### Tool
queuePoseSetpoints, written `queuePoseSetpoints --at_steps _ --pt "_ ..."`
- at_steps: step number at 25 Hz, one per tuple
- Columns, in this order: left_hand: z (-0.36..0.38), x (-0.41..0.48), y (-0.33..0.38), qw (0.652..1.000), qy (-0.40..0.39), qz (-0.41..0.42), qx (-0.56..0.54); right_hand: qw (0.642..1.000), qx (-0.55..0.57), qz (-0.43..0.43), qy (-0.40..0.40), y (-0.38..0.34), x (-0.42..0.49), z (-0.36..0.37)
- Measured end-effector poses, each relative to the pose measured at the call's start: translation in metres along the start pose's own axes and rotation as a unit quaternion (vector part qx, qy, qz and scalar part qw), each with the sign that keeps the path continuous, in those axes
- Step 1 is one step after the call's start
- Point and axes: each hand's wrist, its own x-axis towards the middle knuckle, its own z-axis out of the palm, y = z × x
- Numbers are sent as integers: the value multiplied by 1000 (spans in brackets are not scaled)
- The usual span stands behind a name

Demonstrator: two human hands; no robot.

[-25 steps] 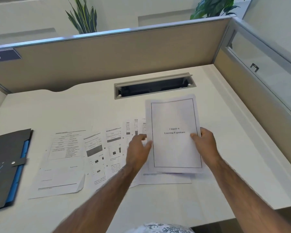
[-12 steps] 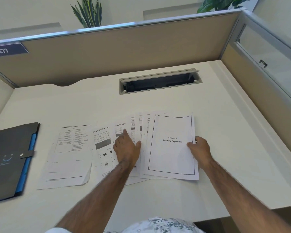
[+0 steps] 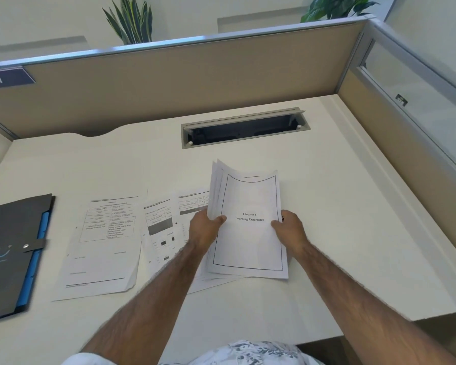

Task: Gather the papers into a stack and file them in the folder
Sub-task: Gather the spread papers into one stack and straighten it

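A stack of papers (image 3: 250, 243), topped by a bordered sheet reading "Chapter 6 Learning Experience", is held tilted up off the white desk (image 3: 340, 206). My left hand (image 3: 204, 227) grips its left edge and my right hand (image 3: 290, 227) grips its right edge. Loose printed sheets still lie flat to the left: a form with a table (image 3: 103, 246), a sheet with a grey block (image 3: 159, 227), and one partly under the stack (image 3: 192, 204). The dark folder (image 3: 8, 248) with a blue spine and snap strap lies shut at the desk's left edge.
An open cable tray slot (image 3: 245, 130) is set into the desk behind the papers. Beige cubicle partitions (image 3: 169, 83) wall the back and right sides. Plants stand beyond the partition.
My left hand has swept several fanned sheets under the top sheet. Both hands now hold the gathered stack raised at its far end, where before it lay flat.
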Motion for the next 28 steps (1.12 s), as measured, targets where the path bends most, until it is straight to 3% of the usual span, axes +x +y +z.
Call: queuePoseSetpoints --at_steps 3,5,7,9,12,17,21,24,28 --pt "-3 -6 8 997 -54 -9 -62 999 49 -12 8 -5 -5 -11" --pt "-11 -14 20 987 -91 8 -130 988 150 -8 25 -11 -14 -30" --pt "-19 -26 35 971 -121 47 -200 962 271 -4 -40 -18 -25 -50" --pt "-25 -40 54 961 -138 103 -216 943 314 -36 -102 -27 -36 -65" --pt "-26 -61 80 950 -147 185 -205 929 345 -119 -59 -46 -53 -75" --pt "-25 -74 98 929 -122 279 -208 923 327 -200 43 -65 -68 -87" --pt "-7 -76 86 956 -74 228 -169 950 268 -144 65 -54 -66 -75" --pt "1 -75 83 962 -18 224 -155 949 271 -133 92 -51 -65 -69" --pt "-1 -74 74 967 -59 214 -121 950 259 -149 92 -55 -65 -69"
